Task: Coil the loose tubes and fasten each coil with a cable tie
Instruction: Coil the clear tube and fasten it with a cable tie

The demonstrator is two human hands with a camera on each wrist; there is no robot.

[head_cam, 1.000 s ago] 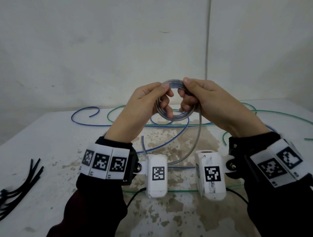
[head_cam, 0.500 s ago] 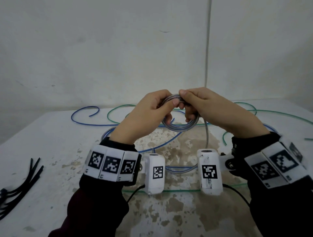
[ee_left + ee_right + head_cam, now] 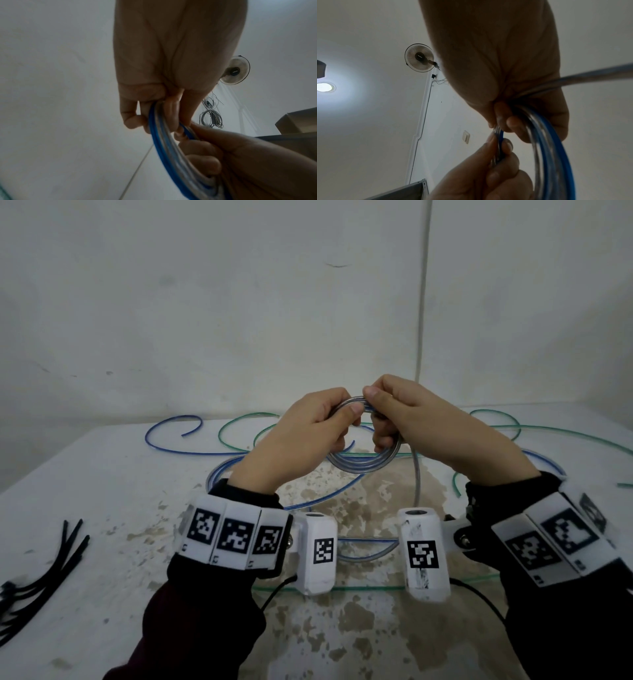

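A small coil of blue-tinted clear tube point(image 3: 368, 463) hangs above the table, held by both hands at its top. My left hand point(image 3: 318, 429) pinches the coil's upper left with thumb and fingers; my right hand point(image 3: 404, 412) pinches the top and curls fingers through the ring. From the coil a loose tail point(image 3: 416, 481) drops to the table and loops under my wrists. In the left wrist view the coil point(image 3: 164, 151) runs between the left hand's fingers. The right wrist view shows the coil point(image 3: 551, 155) in that hand's curled fingers.
A bundle of black cable ties point(image 3: 37, 573) lies at the table's left edge. Loose blue tube point(image 3: 171, 440) and green tube point(image 3: 555, 433) sprawl across the far half of the white, stained table point(image 3: 113, 508). A green tube point(image 3: 342, 589) also crosses under my wrists.
Both hands have lowered the coil toward the table and moved closer together at its top. More of the tube's tail now lies looped on the table under my wrists.
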